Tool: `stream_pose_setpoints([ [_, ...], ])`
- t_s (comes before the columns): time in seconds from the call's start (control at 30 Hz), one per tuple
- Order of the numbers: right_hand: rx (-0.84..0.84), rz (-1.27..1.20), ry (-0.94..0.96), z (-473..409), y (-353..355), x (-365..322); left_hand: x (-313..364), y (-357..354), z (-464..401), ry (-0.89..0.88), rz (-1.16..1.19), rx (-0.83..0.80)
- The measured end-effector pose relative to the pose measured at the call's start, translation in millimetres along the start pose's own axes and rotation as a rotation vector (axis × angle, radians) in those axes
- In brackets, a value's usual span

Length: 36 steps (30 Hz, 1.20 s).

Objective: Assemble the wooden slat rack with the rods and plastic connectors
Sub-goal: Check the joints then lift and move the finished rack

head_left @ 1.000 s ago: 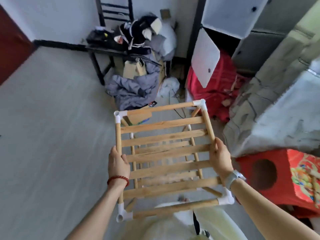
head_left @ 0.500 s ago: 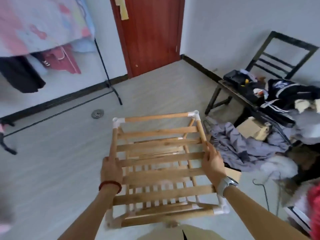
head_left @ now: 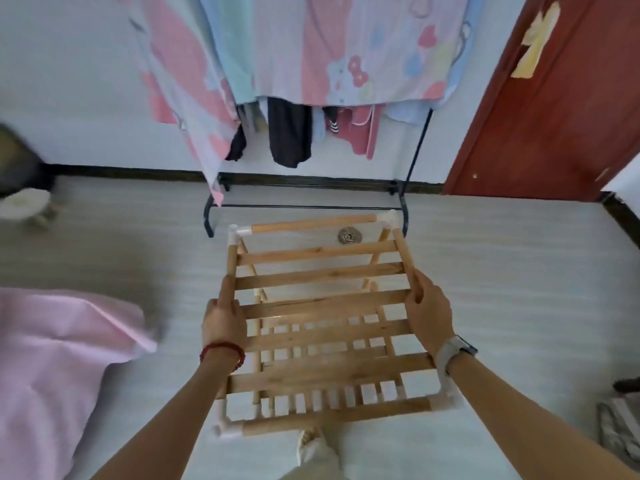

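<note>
The wooden slat rack (head_left: 322, 303) hangs in the air in front of me, above the floor. It has several flat slats across its top, round rods on its sides and white plastic connectors (head_left: 239, 233) at the corners. A lower tier of slats shows through the gaps. My left hand (head_left: 223, 323) grips the left side rod about midway. My right hand (head_left: 427, 315) grips the right side rod at the same height. The rack's legs are mostly hidden under the top tier.
A black clothes rail (head_left: 405, 202) draped with patterned sheets stands ahead against the white wall. A red door (head_left: 554, 116) is at the right. A pink blanket (head_left: 59, 368) lies at the left. A round floor drain (head_left: 349, 235) shows through the rack. My foot (head_left: 311, 445) is below.
I have turned left with the rack held in both hands. The cluttered chair and red boxes have left the view; the clothes rail and pink blanket have come in. Both grips are unchanged.
</note>
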State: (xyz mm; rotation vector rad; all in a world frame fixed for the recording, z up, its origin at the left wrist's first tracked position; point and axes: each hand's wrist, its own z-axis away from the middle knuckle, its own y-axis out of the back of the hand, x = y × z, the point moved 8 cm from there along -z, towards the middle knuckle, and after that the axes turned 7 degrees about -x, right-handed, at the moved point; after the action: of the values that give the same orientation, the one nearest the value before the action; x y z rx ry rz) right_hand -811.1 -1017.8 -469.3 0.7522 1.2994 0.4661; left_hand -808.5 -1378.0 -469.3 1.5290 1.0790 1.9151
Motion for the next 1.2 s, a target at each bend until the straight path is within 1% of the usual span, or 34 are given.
stream_pose_setpoints([
  [0.2,-0.077,0.051,0.127,-113.0,-74.9,-120.5,-47.0,57.0,-119.9,0.135,0.008,0.081],
  [0.37,-0.188,0.042,0.207,-192.2,-135.7,-205.0,-80.1,97.2,-199.5,0.206,0.042,0.169],
  [0.47,-0.234,0.079,0.255,-254.9,-189.7,-253.5,-102.5,122.0,-250.1,0.258,0.072,0.238],
  [0.53,-0.297,0.053,0.296,-297.6,-235.8,-291.7,-124.8,137.9,-288.7,0.317,0.084,0.285],
  [0.63,-0.381,0.019,0.388,-345.8,-287.3,-355.5,-153.6,162.8,-338.2,0.412,0.117,0.344],
  [0.83,-0.493,0.029,0.528,-407.2,-377.1,-490.3,-210.3,228.0,-414.3,0.574,0.153,0.47],
  [1.0,-0.596,0.028,0.577,-438.5,-461.9,-594.2,-273.7,283.2,-479.2,0.625,0.173,0.552],
  [1.13,-0.601,0.013,0.589,-458.0,-538.7,-675.6,-342.6,327.6,-545.9,0.658,0.195,0.566],
  [1.2,-0.614,-0.014,0.573,-465.4,-570.5,-710.7,-370.5,350.6,-579.0,0.645,0.203,0.562],
])
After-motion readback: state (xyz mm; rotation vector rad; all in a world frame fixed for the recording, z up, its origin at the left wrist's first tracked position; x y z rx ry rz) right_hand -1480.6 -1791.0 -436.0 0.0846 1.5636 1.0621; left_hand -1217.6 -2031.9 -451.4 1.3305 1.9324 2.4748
